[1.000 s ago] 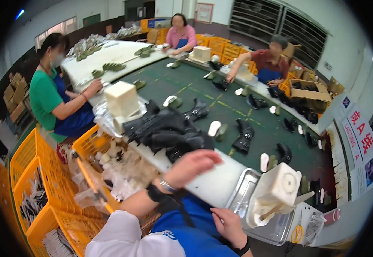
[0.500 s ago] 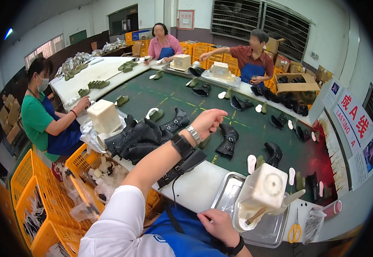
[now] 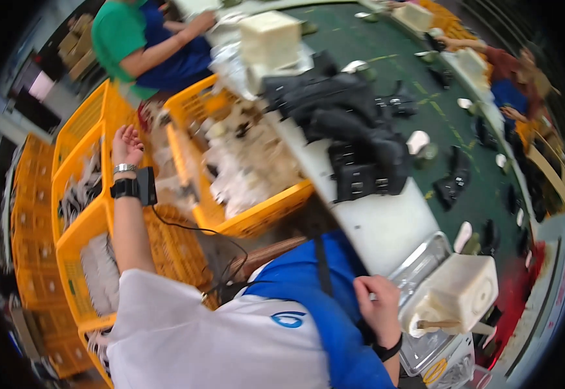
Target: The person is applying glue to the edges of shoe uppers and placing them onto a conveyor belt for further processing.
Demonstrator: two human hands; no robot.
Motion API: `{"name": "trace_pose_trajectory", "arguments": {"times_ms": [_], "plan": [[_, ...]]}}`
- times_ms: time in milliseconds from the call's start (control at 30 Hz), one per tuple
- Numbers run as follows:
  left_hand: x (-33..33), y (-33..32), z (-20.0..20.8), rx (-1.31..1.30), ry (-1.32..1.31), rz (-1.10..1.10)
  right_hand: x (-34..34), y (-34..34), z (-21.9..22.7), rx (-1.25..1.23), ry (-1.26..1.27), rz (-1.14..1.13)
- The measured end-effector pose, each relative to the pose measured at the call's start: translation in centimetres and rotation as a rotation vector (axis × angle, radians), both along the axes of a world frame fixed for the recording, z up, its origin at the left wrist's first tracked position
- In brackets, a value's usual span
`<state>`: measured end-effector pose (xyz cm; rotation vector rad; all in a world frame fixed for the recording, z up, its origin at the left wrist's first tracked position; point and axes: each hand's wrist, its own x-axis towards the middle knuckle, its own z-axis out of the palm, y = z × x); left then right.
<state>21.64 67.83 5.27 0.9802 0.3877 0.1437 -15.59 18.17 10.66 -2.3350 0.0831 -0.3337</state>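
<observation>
My left hand [image 3: 127,144] reaches out to the left above the yellow crates, its fingers loosely bent and apart with nothing seen in them. Below and beside it stands a yellow crate [image 3: 75,194] with thin dark and pale pieces inside. My right hand [image 3: 380,305] rests by my blue apron [image 3: 337,305], fingers curled in and nothing visible in them. Closest to that hand is a metal tray [image 3: 419,259] bearing a cream-coloured square container [image 3: 467,292] with a brush [image 3: 439,324] in its opening. Black boots [image 3: 360,136] lie heaped on the table edge.
Another yellow crate [image 3: 256,223] holds crumpled pale wrapping. A dark cable [image 3: 195,228] runs from my left wrist. Across the green surface [image 3: 399,58] lie more boots and white insoles. A co-worker in a green shirt [image 3: 119,39] works at the upper left; another person [image 3: 519,84] is far right.
My view has turned left and down. My left arm has swung from above the green surface to over the crates at the left. The right hand stays near the apron, its fingers more curled.
</observation>
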Motion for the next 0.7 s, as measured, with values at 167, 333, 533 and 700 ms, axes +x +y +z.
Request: {"name": "trace_pose_trajectory", "arguments": {"times_ms": [167,333,533,700], "plan": [[-0.9,5.8,-7.8,0.030,0.297,0.260,2.1,1.9,-0.6,-0.084,0.076,0.072],[0.1,4.9,-11.4,0.094,0.352,0.251,3.8,3.9,0.2,-0.121,0.085,0.111],[-0.5,0.9,-5.0,-0.240,-0.096,0.001,4.1,3.6,0.2,-0.123,0.086,0.098],[0.0,-6.3,0.5,-0.147,-0.209,-0.083,3.4,2.1,0.5,-0.133,0.056,0.078]]}}
